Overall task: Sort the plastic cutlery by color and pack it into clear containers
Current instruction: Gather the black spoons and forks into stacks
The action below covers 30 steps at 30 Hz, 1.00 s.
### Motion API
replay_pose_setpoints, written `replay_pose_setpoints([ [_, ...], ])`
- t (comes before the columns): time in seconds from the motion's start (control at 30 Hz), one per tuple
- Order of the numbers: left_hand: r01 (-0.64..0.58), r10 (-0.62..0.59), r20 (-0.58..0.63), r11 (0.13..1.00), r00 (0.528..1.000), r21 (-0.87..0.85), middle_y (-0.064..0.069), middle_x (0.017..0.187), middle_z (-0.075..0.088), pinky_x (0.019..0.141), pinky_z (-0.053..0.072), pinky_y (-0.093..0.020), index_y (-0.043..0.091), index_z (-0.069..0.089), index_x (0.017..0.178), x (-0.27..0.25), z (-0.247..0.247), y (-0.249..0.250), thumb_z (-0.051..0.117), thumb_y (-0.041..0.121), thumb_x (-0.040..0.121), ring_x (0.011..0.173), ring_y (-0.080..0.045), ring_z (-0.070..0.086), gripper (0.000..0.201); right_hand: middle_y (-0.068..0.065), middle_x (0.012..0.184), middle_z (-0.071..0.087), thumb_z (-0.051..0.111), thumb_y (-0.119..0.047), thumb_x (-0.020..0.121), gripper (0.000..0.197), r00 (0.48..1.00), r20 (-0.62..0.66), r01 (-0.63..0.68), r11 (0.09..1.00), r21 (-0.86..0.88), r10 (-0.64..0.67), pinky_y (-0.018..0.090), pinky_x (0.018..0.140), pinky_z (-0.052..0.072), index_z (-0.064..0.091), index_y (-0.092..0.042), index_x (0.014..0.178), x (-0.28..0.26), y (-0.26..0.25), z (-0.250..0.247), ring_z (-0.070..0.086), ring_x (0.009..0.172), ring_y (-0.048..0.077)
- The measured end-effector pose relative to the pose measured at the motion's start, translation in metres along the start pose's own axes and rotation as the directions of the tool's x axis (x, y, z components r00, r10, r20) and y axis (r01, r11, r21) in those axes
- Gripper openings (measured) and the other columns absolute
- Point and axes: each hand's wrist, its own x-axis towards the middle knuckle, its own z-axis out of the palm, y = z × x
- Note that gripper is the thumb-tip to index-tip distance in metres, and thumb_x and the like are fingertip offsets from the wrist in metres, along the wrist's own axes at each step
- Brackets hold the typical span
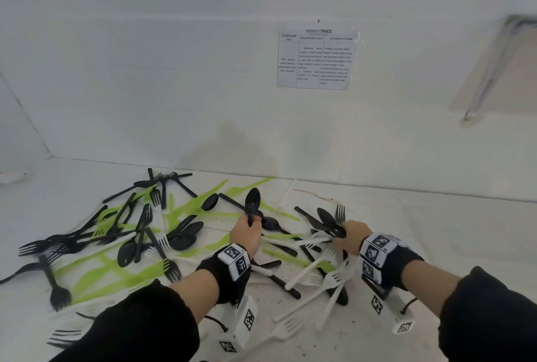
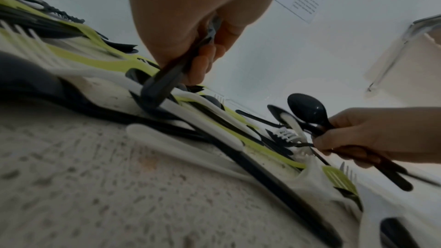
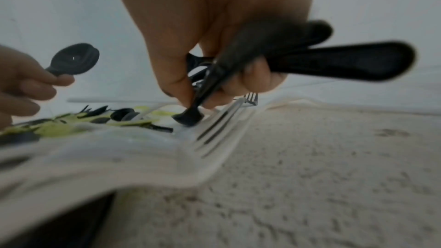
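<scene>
Left hand [image 1: 247, 234]: fingers curled round the handle of a black spoon [image 1: 252, 202], bowl raised above the pile. The left wrist view shows more than one dark handle in this grip; their exact number cannot be told.

Right hand [image 1: 350, 238]: fingers closed on a bundle of black cutlery [image 1: 331, 223] holding at least one spoon, one fork and several handles. In the right wrist view the handles stick out sideways past the fingers [image 3: 257, 74], and one black handle end touches the surface below the hand.

Pile [image 1: 151, 234]: mixed black, green and white plastic cutlery lies loose on a white surface [image 1: 436, 231]. It runs from the left edge to the middle, reaching back almost to the wall. Black forks and spoons are thickest on the left, crossed over green knives [image 1: 96, 271]. White forks [image 1: 325, 277] lie mostly near the front edge, between and below the two hands. The surface to the right of the right hand is speckled with dirt.

Wall: a printed sheet [image 1: 316, 59] is fixed to it, above and behind the hands. Its text is too small to read.
</scene>
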Motion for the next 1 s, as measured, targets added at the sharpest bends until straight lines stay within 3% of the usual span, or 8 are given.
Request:
replay_pose_setpoints([
  [0.17, -0.013, 0.013, 0.004, 1.000, 1.000, 0.017, -0.023, 0.107, 0.059, 0.081, 0.047, -0.039, 0.009, 0.052, 0.094, 0.006, 0.006, -0.006, 0.044, 0.027, 0.096, 0.100, -0.038, 0.057, 0.020, 0.012, 0.126, 0.057, 0.053, -0.028, 0.092, 0.041, 0.999, -0.044, 0.025, 0.996, 0.088, -0.021, 0.026, 0.090, 0.041, 0.046, -0.007, 0.126, 0.002, 0.005, -0.008, 0.053, 0.116, 0.027],
  [0.27, -0.010, 0.009, 0.010, 1.000, 1.000, 0.030, -0.023, 0.106, 0.059, 0.080, 0.045, -0.036, 0.005, 0.055, 0.100, 0.008, 0.009, -0.007, 0.043, 0.027, 0.097, 0.099, -0.037, 0.057, 0.026, 0.011, 0.131, 0.053, 0.054, -0.031, 0.091, 0.050, 0.999, -0.001, 0.050, 0.995, 0.082, -0.050, 0.024, 0.092, 0.040, 0.040, -0.010, 0.135, -0.002, 0.009, -0.008, 0.051, 0.120, 0.026],
  [0.43, -0.010, 0.009, 0.024, 0.998, 1.000, 0.058, -0.016, 0.092, 0.056, 0.071, 0.036, -0.028, 0.003, 0.055, 0.106, 0.008, 0.012, -0.010, 0.042, 0.026, 0.098, 0.084, -0.027, 0.051, 0.028, 0.014, 0.128, 0.041, 0.050, -0.021, 0.092, 0.053, 0.983, -0.167, 0.087, 0.994, 0.068, -0.074, 0.030, 0.091, 0.043, 0.030, -0.014, 0.140, -0.008, 0.010, -0.004, 0.055, 0.108, 0.030],
  [0.6, -0.004, 0.003, 0.042, 1.000, 0.999, 0.010, -0.012, 0.080, 0.050, 0.068, 0.035, -0.029, 0.009, 0.051, 0.094, 0.008, 0.013, -0.012, 0.042, 0.025, 0.097, 0.077, -0.028, 0.048, 0.019, 0.004, 0.097, 0.061, 0.063, -0.038, 0.080, 0.029, 0.998, 0.043, 0.054, 0.989, -0.138, -0.049, 0.025, 0.079, 0.050, 0.057, -0.015, 0.097, -0.014, 0.003, 0.006, 0.062, 0.091, 0.020],
  [0.73, 0.040, -0.033, 0.070, 0.995, 0.997, -0.092, -0.026, 0.082, 0.045, 0.068, 0.030, -0.032, 0.016, 0.052, 0.080, 0.007, 0.014, -0.014, 0.044, 0.024, 0.093, 0.072, -0.037, 0.042, 0.018, 0.004, 0.093, 0.055, 0.056, -0.035, 0.087, 0.030, 0.996, 0.083, 0.062, 0.974, -0.216, -0.045, 0.025, 0.084, 0.048, 0.060, -0.011, 0.104, -0.017, -0.006, 0.011, 0.057, 0.089, 0.018],
  [0.83, 0.029, -0.021, 0.082, 0.995, 0.996, -0.091, -0.033, 0.087, 0.049, 0.069, 0.029, -0.032, 0.011, 0.060, 0.096, 0.005, 0.013, -0.012, 0.041, 0.021, 0.095, 0.078, -0.047, 0.046, 0.022, 0.010, 0.101, 0.061, 0.049, -0.027, 0.092, 0.030, 0.997, 0.073, 0.052, 0.982, -0.181, -0.039, 0.027, 0.081, 0.047, 0.059, -0.005, 0.110, -0.016, -0.009, -0.004, 0.061, 0.100, 0.023],
  [0.9, -0.009, 0.015, 0.081, 0.997, 0.997, -0.077, -0.023, 0.078, 0.051, 0.068, 0.031, -0.030, 0.008, 0.061, 0.099, 0.003, 0.012, -0.010, 0.039, 0.020, 0.095, 0.074, -0.038, 0.047, 0.025, 0.013, 0.105, 0.062, 0.043, -0.021, 0.094, 0.026, 0.997, 0.072, 0.049, 0.981, -0.187, -0.036, 0.029, 0.081, 0.046, 0.059, -0.004, 0.106, -0.014, -0.007, -0.016, 0.060, 0.109, 0.027],
  [1.0, -0.122, 0.114, 0.139, 0.991, 0.984, 0.049, -0.003, 0.068, 0.047, 0.065, 0.032, -0.028, 0.012, 0.054, 0.084, -0.002, 0.011, -0.005, 0.041, 0.020, 0.096, 0.074, -0.024, 0.046, 0.019, 0.013, 0.121, 0.060, 0.039, -0.014, 0.096, 0.029, 0.994, 0.105, 0.031, 0.976, -0.217, -0.008, 0.030, 0.088, 0.047, 0.053, -0.003, 0.118, -0.016, 0.000, -0.028, 0.058, 0.113, 0.028],
])
